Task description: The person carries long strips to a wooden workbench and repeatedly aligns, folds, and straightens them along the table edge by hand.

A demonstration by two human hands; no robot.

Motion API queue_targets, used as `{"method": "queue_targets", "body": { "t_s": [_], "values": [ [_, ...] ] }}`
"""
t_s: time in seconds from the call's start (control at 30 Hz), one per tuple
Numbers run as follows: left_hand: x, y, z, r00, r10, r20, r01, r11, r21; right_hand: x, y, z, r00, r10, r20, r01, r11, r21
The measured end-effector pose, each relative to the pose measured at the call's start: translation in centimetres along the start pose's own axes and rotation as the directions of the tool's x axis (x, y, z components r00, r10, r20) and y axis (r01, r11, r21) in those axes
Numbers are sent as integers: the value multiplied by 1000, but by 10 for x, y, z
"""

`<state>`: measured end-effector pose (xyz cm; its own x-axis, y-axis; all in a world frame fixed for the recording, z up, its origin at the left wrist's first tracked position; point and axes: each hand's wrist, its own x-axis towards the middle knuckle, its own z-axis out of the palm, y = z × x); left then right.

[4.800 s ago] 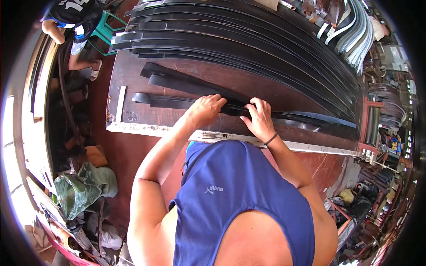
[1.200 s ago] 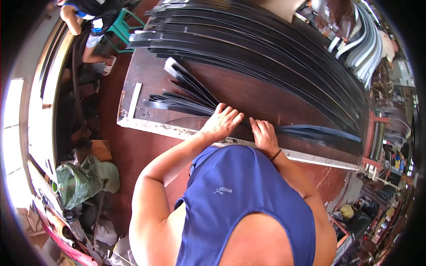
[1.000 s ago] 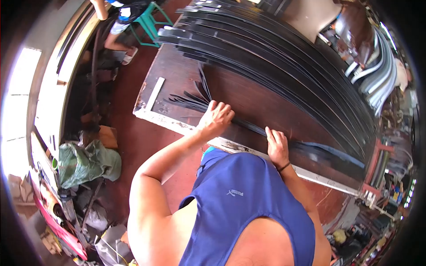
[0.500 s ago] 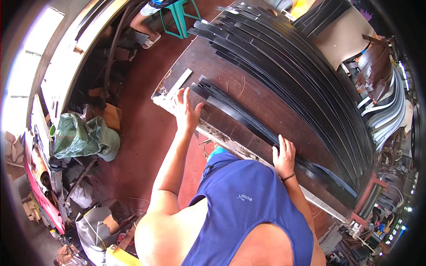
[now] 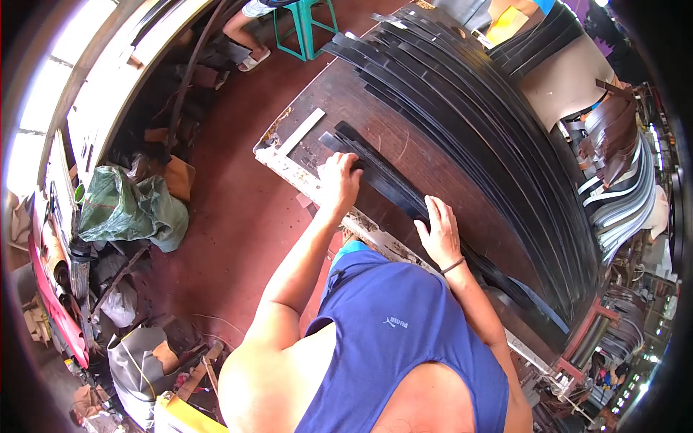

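On the brown table [image 5: 404, 144] near its front edge lies a bundle of long black strips [image 5: 393, 189]. My left hand [image 5: 341, 175] is on the bundle near its far-left end, fingers curled over the edge of the strips; whether it grips them is hard to tell. Farther along, my right hand [image 5: 440, 229] rests against the bundle with thumb and fingers apart. A large fan of black strips [image 5: 462, 123] covers the far side of the table. A white bar [image 5: 302, 132] lies at the left corner.
A person's leg [image 5: 245, 36] shows beside a green stool [image 5: 307, 29] at the top. A green sack [image 5: 130, 209] stands at the left. White strips [image 5: 628, 202] hang at the right, above a roller in a red frame [image 5: 588, 335].
The view has turned, and the strips' fanned ends now lie closer together. My left hand moved out toward their left end, lifted off with fingers spread, then came back onto them.
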<state>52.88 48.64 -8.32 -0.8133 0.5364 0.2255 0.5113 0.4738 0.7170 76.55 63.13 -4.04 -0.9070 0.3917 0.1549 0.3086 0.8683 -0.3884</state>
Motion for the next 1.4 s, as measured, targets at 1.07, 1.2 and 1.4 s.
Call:
{"method": "queue_targets", "body": {
  "t_s": [1.07, 1.2, 1.4],
  "values": [
    [36, -43, -41, 993, 36, 116, -31, 998, -47, -9, 0, 5, 987, -48, -152, 40, 998, -56],
    [38, -47, -46, 989, 107, 100, -105, 994, -18, -9, -3, 3, 989, -27, -143, 20, 999, -50],
    [43, -47, -56, 937, 320, 140, -329, 943, 49, -8, -3, 2, 986, -4, -169, 5, 1000, 5]
  ]
}}
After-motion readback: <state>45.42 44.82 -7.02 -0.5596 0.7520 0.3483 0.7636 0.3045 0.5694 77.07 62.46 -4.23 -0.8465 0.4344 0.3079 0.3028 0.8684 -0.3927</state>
